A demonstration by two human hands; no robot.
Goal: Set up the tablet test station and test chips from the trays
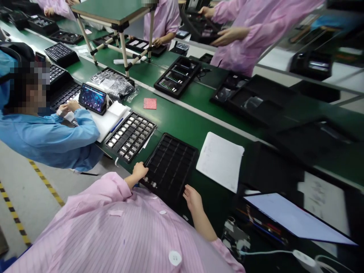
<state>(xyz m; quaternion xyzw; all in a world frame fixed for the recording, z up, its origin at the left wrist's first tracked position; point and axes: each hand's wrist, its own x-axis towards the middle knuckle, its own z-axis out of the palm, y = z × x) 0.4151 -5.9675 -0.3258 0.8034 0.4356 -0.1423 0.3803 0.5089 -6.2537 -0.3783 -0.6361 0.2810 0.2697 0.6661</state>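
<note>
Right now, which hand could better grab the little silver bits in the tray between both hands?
Probably the left hand: it's at the left edge of the black tray, close to the little silver bits. The right hand is across the tray, farther away.

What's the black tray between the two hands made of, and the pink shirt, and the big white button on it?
Tray: probably moulded plastic with a dull finish, since it has rows of even pockets and a stiff-looking rim.
Shirt: woven cloth, it seems, because it bends into soft folds and has fine stripes.
Button: likely hard plastic, smooth and round with little holes.
</note>
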